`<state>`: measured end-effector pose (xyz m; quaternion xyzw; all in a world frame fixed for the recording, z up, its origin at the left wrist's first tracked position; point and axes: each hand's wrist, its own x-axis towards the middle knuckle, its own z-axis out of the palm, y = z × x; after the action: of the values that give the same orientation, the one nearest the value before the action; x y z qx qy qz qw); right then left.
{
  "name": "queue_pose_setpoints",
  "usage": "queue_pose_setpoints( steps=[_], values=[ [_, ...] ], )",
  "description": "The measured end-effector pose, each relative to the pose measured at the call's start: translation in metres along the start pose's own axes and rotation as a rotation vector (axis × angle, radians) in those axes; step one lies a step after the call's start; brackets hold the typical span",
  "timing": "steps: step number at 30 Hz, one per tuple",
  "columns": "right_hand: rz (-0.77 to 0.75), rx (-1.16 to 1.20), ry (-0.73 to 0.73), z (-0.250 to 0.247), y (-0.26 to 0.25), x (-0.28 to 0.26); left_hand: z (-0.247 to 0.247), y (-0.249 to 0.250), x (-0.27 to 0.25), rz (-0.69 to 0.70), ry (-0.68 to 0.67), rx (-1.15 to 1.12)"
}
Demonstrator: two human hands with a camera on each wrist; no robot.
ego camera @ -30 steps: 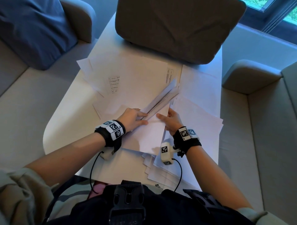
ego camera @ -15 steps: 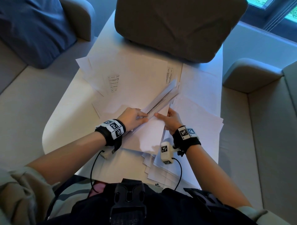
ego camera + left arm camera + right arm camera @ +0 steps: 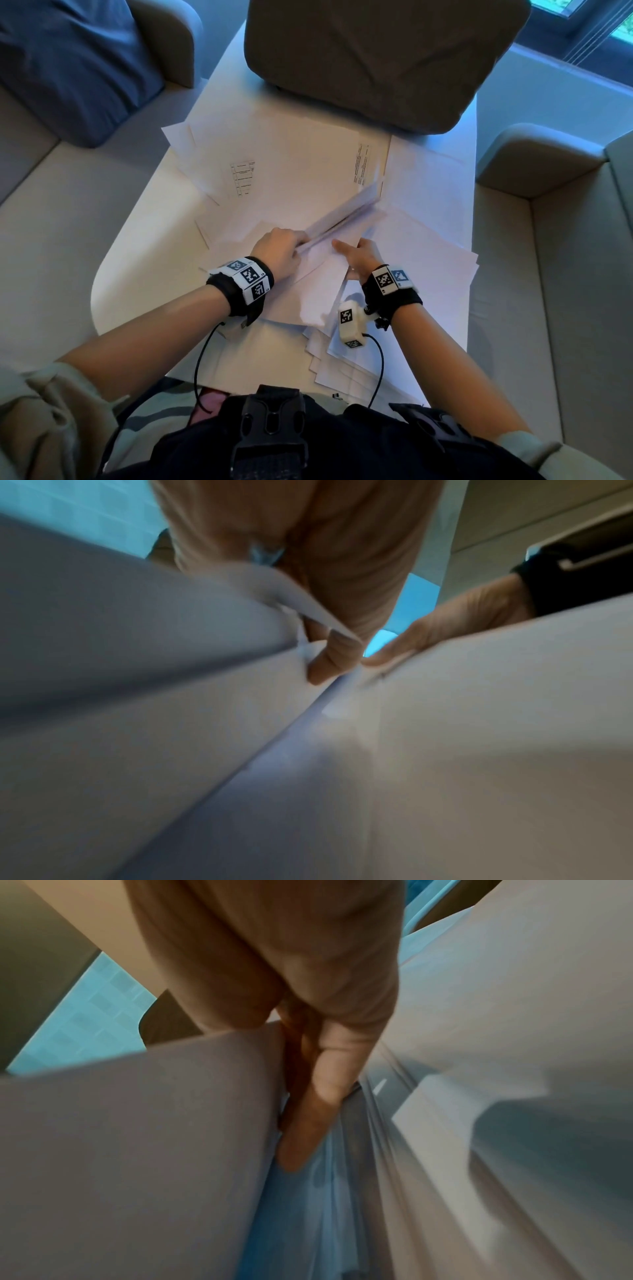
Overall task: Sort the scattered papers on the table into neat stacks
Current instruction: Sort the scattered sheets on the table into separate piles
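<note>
White papers (image 3: 284,192) lie scattered and overlapping across the white table (image 3: 144,246). My left hand (image 3: 298,241) grips the near end of a thin bundle of sheets (image 3: 346,219) that stands tilted on its edge and runs away to the upper right. In the left wrist view its curled fingers (image 3: 329,658) wrap the paper edges. My right hand (image 3: 346,248) is just right of it, thumb on top of a loose sheet (image 3: 322,281) and fingers underneath. The right wrist view shows those fingers (image 3: 301,1123) slid beneath that sheet (image 3: 137,1123).
A large brown cushion (image 3: 376,51) lies on the far end of the table. A blue cushion (image 3: 68,61) sits on the sofa at the left, and a sofa armrest (image 3: 534,157) stands at the right. More sheets fan out over the near table edge (image 3: 342,373).
</note>
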<state>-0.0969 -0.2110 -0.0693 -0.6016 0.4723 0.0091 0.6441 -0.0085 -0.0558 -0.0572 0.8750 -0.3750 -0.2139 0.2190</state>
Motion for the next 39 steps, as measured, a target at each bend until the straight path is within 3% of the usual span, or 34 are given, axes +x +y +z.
queue_pose_setpoints(
  steps=[4, 7, 10, 15, 20, 24, 27, 29, 33, 39],
  values=[
    [0.024, 0.017, 0.06, -0.004, -0.001, 0.012, -0.015, -0.007, 0.003, 0.003, 0.21, -0.08],
    [-0.073, -0.063, 0.168, -0.009, -0.012, 0.009, -0.032, -0.009, 0.004, -0.009, 0.349, -0.116],
    [-0.193, -0.087, 0.237, -0.031, -0.026, -0.005, -0.045, -0.01, 0.009, -0.028, 0.401, -0.091],
    [-0.317, -0.052, 0.241, -0.092, -0.025, -0.042, -0.037, -0.016, 0.019, -0.068, 0.31, -0.059],
    [-0.406, 0.019, 0.349, -0.137, -0.013, -0.073, -0.011, -0.011, 0.026, -0.061, 0.074, 0.031],
    [-0.49, -0.012, 0.363, -0.157, -0.019, -0.096, -0.011, 0.026, 0.027, 0.18, 0.115, -0.063],
    [-0.555, -0.003, 0.38, -0.165, -0.024, -0.112, -0.02, 0.054, 0.033, 0.143, 0.06, -0.279],
    [-0.58, 0.056, 0.401, -0.171, -0.025, -0.119, -0.022, 0.066, 0.039, 0.144, 0.057, -0.285],
    [-0.523, 0.189, 0.394, -0.184, -0.014, -0.115, -0.019, 0.084, 0.043, 0.144, 0.167, -0.322],
    [-0.193, 0.265, 0.422, -0.194, 0.061, -0.064, -0.009, 0.084, 0.04, 0.121, 0.344, -0.359]
  ],
)
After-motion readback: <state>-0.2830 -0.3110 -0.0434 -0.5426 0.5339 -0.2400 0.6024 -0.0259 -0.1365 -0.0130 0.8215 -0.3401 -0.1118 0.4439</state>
